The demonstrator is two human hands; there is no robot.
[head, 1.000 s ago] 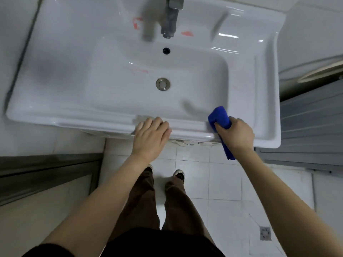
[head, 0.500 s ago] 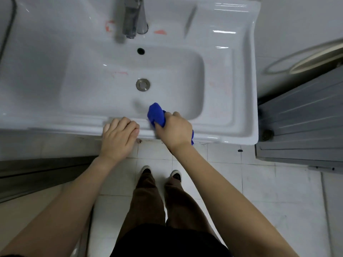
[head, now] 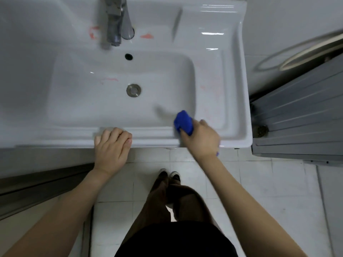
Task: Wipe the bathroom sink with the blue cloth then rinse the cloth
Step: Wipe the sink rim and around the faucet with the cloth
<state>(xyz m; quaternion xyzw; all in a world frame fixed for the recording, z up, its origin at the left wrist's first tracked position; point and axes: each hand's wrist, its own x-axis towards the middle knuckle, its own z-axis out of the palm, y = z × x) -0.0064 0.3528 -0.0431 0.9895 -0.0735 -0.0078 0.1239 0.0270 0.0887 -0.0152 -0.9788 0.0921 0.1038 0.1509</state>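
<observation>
The white rectangular sink (head: 235, 101) fills the upper part of the head view, with a metal drain (head: 133, 90) in the basin floor and a steel tap (head: 116, 21) at the back. Orange-red smears show beside the tap, in the basin and on the right ledge. My right hand (head: 201, 140) is shut on the bunched blue cloth (head: 183, 122), pressing it on the front rim near the basin's right front corner. My left hand (head: 111, 147) rests on the front rim with its fingers curled over the edge, holding nothing.
A grey ribbed cabinet or door (head: 300, 115) stands right of the sink. A dark metal rail (head: 42, 184) runs at lower left. Below is a pale tiled floor (head: 259, 191) with my legs and shoes (head: 169, 176).
My right hand slid the blue cloth along the front rim: from the right toward the middle, then back toward the right. My left hand stayed on the rim. The camera view shifted.
</observation>
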